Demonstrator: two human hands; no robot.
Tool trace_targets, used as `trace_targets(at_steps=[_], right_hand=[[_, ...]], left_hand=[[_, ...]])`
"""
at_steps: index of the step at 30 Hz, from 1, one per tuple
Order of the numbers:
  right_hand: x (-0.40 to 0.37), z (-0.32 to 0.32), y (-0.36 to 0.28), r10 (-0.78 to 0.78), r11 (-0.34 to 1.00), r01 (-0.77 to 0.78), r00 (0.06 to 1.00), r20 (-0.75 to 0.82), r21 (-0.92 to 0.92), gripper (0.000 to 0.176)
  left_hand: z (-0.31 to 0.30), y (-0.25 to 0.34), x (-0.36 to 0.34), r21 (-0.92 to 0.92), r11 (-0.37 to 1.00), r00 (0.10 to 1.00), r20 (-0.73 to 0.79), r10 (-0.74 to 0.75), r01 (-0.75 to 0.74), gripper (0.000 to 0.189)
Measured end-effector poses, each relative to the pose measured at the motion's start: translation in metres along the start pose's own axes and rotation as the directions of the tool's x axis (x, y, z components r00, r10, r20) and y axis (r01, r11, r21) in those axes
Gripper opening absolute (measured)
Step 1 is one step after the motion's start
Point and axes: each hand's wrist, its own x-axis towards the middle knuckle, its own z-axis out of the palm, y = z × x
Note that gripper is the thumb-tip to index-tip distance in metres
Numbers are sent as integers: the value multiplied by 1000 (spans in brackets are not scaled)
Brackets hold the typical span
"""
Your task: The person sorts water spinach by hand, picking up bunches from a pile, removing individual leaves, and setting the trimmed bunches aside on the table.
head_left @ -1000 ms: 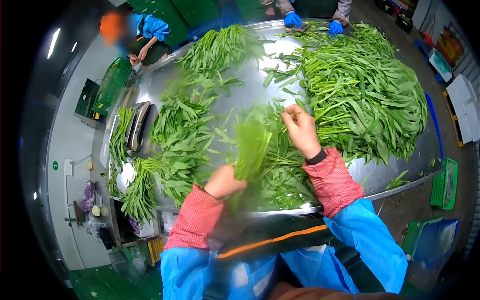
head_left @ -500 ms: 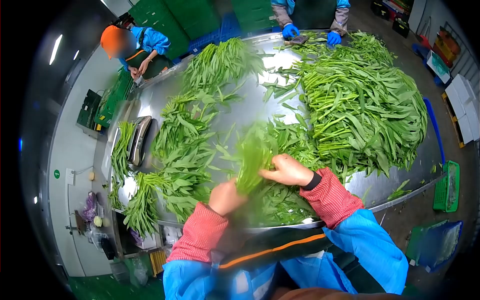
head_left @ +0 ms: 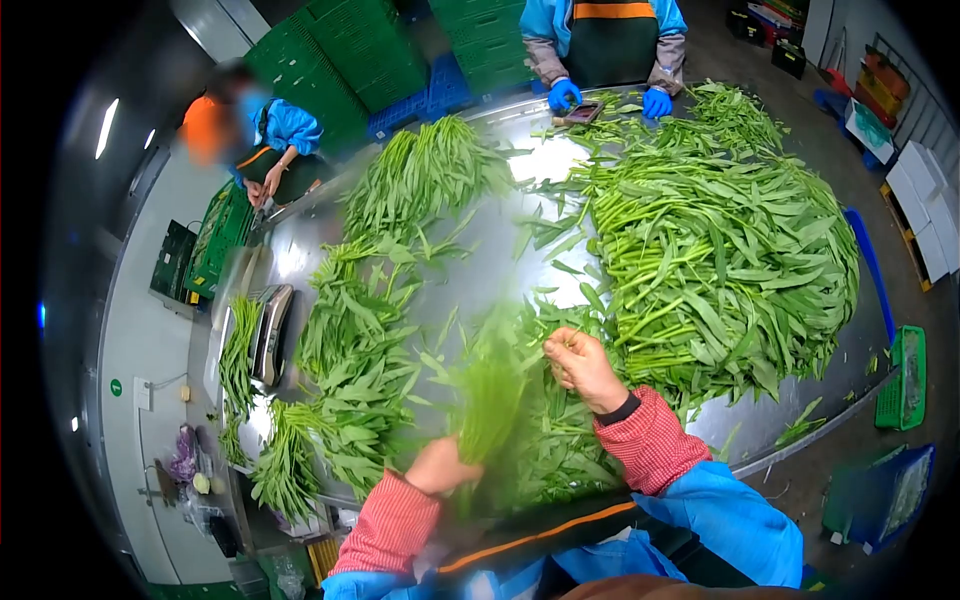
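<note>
My left hand (head_left: 445,466) is closed round the stems of a bunch of water spinach (head_left: 490,395), blurred by motion, its leafy end pointing away from me. To its right, apart from the bunch, my right hand (head_left: 588,368) has thumb and fingertips pinched together; whatever may be between them is too small to make out. Beneath both hands lie loose water spinach leaves (head_left: 570,440) on the metal table (head_left: 470,265). A big heap of water spinach (head_left: 720,250) fills the table's right side, its stems facing left.
Sorted bunches (head_left: 425,170) and a row of greens (head_left: 355,350) lie on the left, beside a scale (head_left: 271,335). Across the table, a co-worker's blue-gloved hand (head_left: 564,95) is near a dark flat object (head_left: 583,113). Another person (head_left: 280,140) stands at far left.
My right hand has moved away from the bunch, rightward, its fingers now pinched. My left hand, still gripping the bunch, has moved slightly down and left. The view has shifted a little.
</note>
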Motion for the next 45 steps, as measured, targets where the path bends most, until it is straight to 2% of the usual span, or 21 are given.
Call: trace_targets(at_steps=[1, 4, 5, 7, 8, 9, 12, 13, 16, 17, 21, 25, 27, 31, 32, 35, 37, 40, 42, 44, 45], right_hand=[[3, -4, -6, -15, 998, 14, 1000, -12, -56, 8], [10, -15, -16, -29, 984, 17, 997, 68, 177, 9], [15, -21, -15, -18, 999, 15, 997, 71, 47, 12], [27, -21, 3, -177, 945, 217, 968, 177, -244, 24], [29, -22, 10, -317, 736, 413, 910, 266, -537, 37], [29, -18, 11, -448, 404, 532, 824, 346, -744, 51], [22, -16, 6, -224, 279, 355, 928, 299, -892, 50], [24, -15, 5, -226, 347, 321, 941, 253, -882, 34], [18, -16, -6, -318, 327, 276, 933, 170, -904, 20], [17, -16, -8, -403, 376, 329, 900, 167, -866, 16], [0, -17, -15, -414, 559, 360, 902, 125, -747, 10], [-27, -26, -17, -449, 583, 373, 888, 97, -722, 10], [-45, -33, -20, -366, 623, 257, 930, 14, -739, 8], [-71, -52, -13, -489, 616, 301, 871, -53, -728, 10], [-77, -53, -16, -508, 622, 295, 857, -87, -726, 10], [-95, -65, -14, -460, 604, 180, 874, -155, -776, 12], [-107, -66, -12, -430, 466, 120, 897, -106, -877, 12], [-120, -63, 2, -317, 252, 53, 948, -31, -966, 14], [-123, -60, 18, -334, 136, 120, 940, 69, -983, 15], [-125, -60, 35, -323, -180, 156, 923, 208, -971, 20], [-122, -57, 39, -273, -264, 179, 929, 251, -948, 20]], left_hand=[[-6, 6, -2, -69, 998, 1000, 12, -11, 12, 48], [-22, 21, 0, -432, 901, 998, 41, 53, -30, 39], [-25, 22, 2, -460, 888, 997, 68, 35, 0, 38], [-32, 23, 6, -485, 872, 994, 107, -7, 59, 35], [-33, 25, 8, -503, 862, 992, 128, -2, 67, 34], [-35, 25, 11, -521, 850, 989, 149, 3, 76, 33], [-37, 26, 18, -586, 804, 982, 188, 16, 99, 29], [-37, 25, 19, -616, 780, 980, 198, 18, 111, 29], [-33, 11, 20, -690, 698, 965, 261, -7, 192, 36], [-33, 9, 19, -700, 688, 966, 258, -7, 191, 38], [-37, 17, 6, -795, 585, 982, 188, -14, 160, 43], [-25, -2, -10, -866, 478, 988, 143, -52, 150, 42], [-20, -7, -17, -895, 422, 990, 123, -71, 142, 41], [-13, -6, -24, -886, 458, 989, -14, 145, -79, 40], [-11, -2, -28, -909, 403, 989, -54, 137, -105, 40], [-7, -10, -39, -936, 350, 995, -7, 103, -42, 40], [-6, -18, -42, -955, 288, 988, -22, 154, -66, 40], [-9, -21, -51, -943, 327, 993, -22, 113, -58, 40], [-12, -12, -59, -919, 388, 997, -43, 64, -65, 42], [-12, -10, -62, -890, 452, 998, -53, 31, -61, 43], [-12, -10, -62, -873, 485, 998, -53, 21, -57, 44]])
